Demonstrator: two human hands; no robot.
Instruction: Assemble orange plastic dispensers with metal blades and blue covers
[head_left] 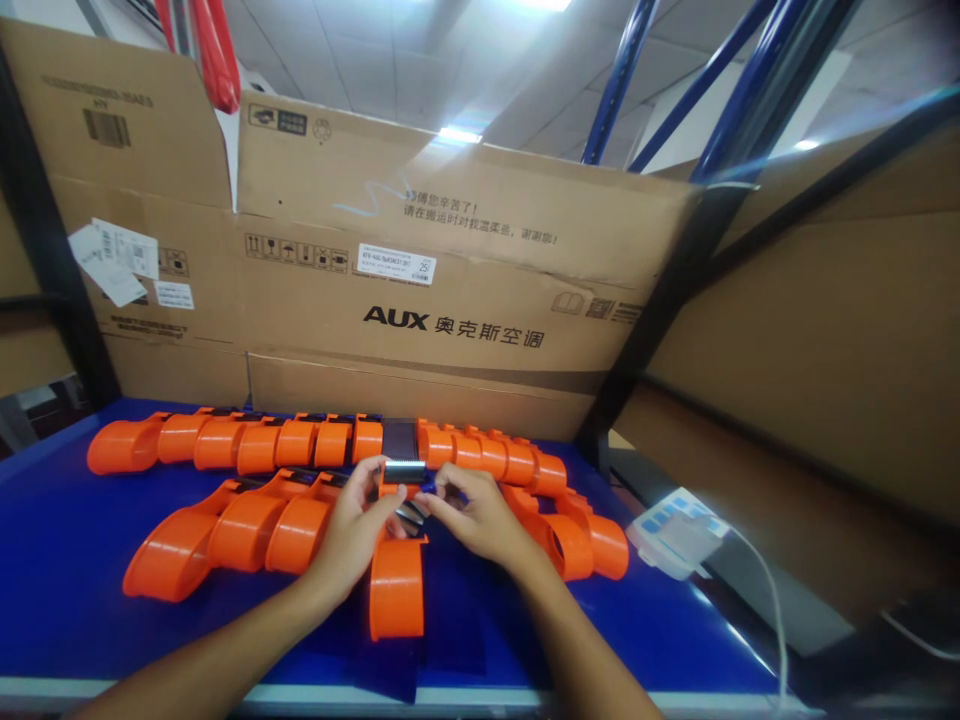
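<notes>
Centrally, head view: both hands at a small orange pc w/ toothed strip, above blue tabletop (60, 530).
L hand (356, 515) grips the orange pc (388, 478) narrowly, thumb in front, toothed strip (405, 470) up top; R hand (476, 510) in a tight pinch at its R end, by a small dark-blue bit (429, 485). Orange ring pc (397, 590) just below, nearer table edge. Back row of orange rings (259, 447) runs L–R nr AUX carton (450, 320); more rings (247, 530) either side of hands. Clear case (679, 530) far R, white cable (776, 590) alongside.
</notes>
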